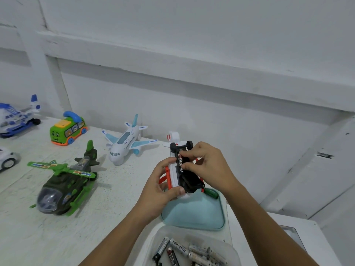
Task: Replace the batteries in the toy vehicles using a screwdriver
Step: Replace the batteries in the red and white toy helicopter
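Observation:
A white and orange toy vehicle [173, 174] is turned upside down above the table, its black underside and wheels facing up. My left hand [162, 186] grips it from the left and below. My right hand [205, 162] pinches a black battery [181, 162] lying along the vehicle's open underside. A screwdriver with a green handle [211, 193] lies in the pale blue tray [194, 217] just beneath the vehicle. Most of the screwdriver's shaft is hidden.
A clear tub [232, 252] at the bottom holds several loose batteries [189, 252]. On the white table [115, 208] stand a green helicopter [65, 181], a white and blue plane [124, 141], a green bus [67, 130], a blue and white helicopter [17, 116] and a white car [7, 159].

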### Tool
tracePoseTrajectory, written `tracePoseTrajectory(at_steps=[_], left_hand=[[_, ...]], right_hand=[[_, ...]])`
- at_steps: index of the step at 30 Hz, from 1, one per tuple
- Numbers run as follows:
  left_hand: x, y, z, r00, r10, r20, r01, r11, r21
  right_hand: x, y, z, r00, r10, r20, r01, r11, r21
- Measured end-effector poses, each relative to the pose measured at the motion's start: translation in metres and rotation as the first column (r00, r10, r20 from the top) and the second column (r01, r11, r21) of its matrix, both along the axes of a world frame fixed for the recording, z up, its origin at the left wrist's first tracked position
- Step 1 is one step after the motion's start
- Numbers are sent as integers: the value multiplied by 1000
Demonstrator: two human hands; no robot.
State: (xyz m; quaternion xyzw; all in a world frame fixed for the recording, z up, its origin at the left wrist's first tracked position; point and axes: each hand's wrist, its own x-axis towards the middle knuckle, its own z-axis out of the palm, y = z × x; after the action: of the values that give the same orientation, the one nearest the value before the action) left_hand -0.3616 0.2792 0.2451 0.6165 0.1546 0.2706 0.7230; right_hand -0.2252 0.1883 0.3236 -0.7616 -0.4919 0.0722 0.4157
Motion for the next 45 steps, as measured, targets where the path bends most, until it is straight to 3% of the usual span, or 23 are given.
tracePoseTrajectory(at_steps=[5, 10, 14, 17, 23, 25, 28, 30, 34, 38, 40, 42, 45], left_hand=[[1, 1, 4, 1000, -13, -5, 14, 999, 49], [2, -1, 0, 1000, -11, -17, 12, 998, 55], [3, -1, -1, 1000, -5, -15, 5, 1000, 0], [3, -1, -1, 1000, 4, -24, -4, 1000, 8], [0, -1, -4, 998, 37, -49, -35, 999, 24], [-1, 1, -5, 998, 45, -45, -46, 999, -2], [-2, 3, -5, 999, 34, -36, -35, 999, -25], [-2, 4, -5, 999, 28, -37, -30, 999, -38], [-2, 4, -5, 999, 15, -35, -16, 999, -51], [-2, 3, -3, 999, 12, -41, -14, 999, -49], [-2, 3, -2, 999, 13, -39, -15, 999, -50], [-3, 2, -2, 999, 11, -44, -13, 999, -51], [-2, 1, -2, 999, 9, -45, -12, 998, -60]], right_hand=[[1, -1, -2, 998, 30, 56, -30, 1000, 5], [1, -4, -7, 999, 45, 6, -45, 999, 22], [3, -9, -8, 977, 49, -206, -32, 996, 86], [6, -14, -9, 922, 46, -385, 7, 991, 136], [17, -25, -11, 798, -32, -602, 121, 987, 107], [24, -30, -18, 828, -102, -551, 122, 993, 0], [34, -39, -33, 961, -192, -197, 115, 931, -347], [37, -41, -43, 987, -160, 6, 140, 840, -523], [29, -38, -56, 986, -103, 130, 162, 758, -632], [28, -39, -61, 977, -90, 193, 192, 769, -610], [31, -39, -58, 979, -199, 49, 198, 856, -477], [31, -38, -45, 916, -312, -251, 248, 935, -254], [24, -32, -18, 753, -214, -622, 314, 948, 54]])
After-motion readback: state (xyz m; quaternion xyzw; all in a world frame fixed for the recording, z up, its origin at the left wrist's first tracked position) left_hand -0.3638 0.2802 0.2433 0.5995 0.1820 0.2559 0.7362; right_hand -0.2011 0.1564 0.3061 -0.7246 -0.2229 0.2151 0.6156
